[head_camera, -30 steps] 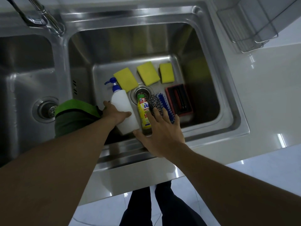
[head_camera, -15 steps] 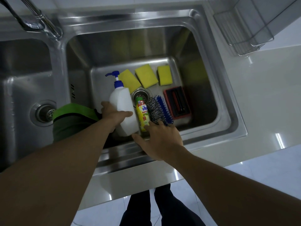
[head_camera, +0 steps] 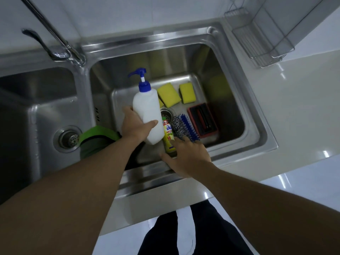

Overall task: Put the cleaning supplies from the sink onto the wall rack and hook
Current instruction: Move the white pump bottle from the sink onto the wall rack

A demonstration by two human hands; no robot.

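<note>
My left hand grips a white pump bottle with a blue pump, held tilted above the right basin of the steel sink. My right hand reaches into the basin, thumb and straight fingers on either side of the base of a yellow bottle that lies on the floor. Beside that bottle lie a steel scourer and a blue brush. Two yellow sponges lie farther back, and a third sponge is mostly hidden behind the pump bottle. A wire wall rack hangs at the upper right.
A red and black tray-like item lies at the right of the basin floor. A green cloth hangs over the divider between the basins. The faucet stands at the back left. White counter runs along the right.
My left hand has lifted the pump bottle off the basin floor and tilted it more upright. My right hand has moved down and left, from the scourer onto the yellow bottle.
</note>
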